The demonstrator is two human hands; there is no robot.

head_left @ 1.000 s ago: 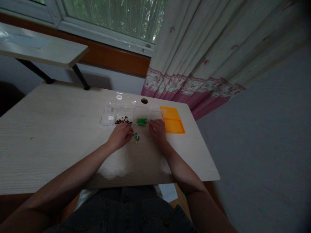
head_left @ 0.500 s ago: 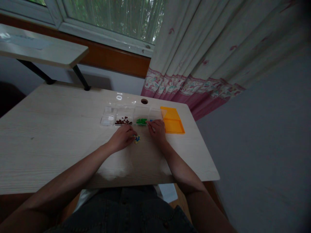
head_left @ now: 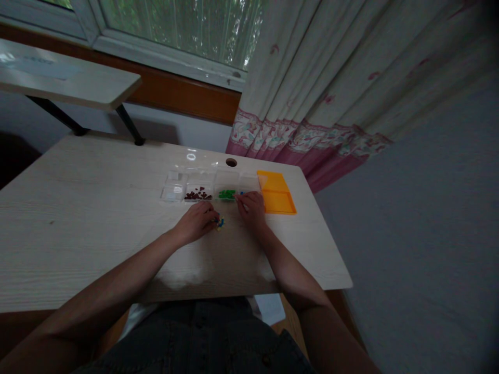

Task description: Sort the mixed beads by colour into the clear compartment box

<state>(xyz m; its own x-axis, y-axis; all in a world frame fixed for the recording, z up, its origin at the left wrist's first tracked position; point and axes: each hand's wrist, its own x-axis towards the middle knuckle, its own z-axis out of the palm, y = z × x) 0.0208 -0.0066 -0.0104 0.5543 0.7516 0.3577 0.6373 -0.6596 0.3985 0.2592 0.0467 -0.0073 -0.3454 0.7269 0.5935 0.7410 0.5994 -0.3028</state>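
A: While you leaned over the tabletop (head_left: 97, 208), your left hand (head_left: 197, 221) lay knuckles up. Its fingertips curled down onto the small pile of blue and yellow pieces (head_left: 221, 223). That pile sat on the bare wood just in front of the clear divided box (head_left: 228, 179), between your two hands.

B: As for that hand's grip, I could not tell what it held. Your fingers covered the near side of the pile, and the pieces were too small to show whether you had one pinched.

A: Your right hand (head_left: 251, 208) rested just right of the pile. Its fingertips were up against the near edge of the box, at the right-hand compartment, where a speck of blue showed.

B: Its grip was no easier to read. You had the fingers bent, but whether they closed on anything I could not tell.

A: Inside the box, brown pieces (head_left: 198, 195) lay in one compartment and green pieces (head_left: 226, 194) in the next one to the right.

B: You also had the orange tray (head_left: 278, 202) just beside the box's right end, close to your right hand. A round hole (head_left: 231, 162) sat in the tabletop behind the box.
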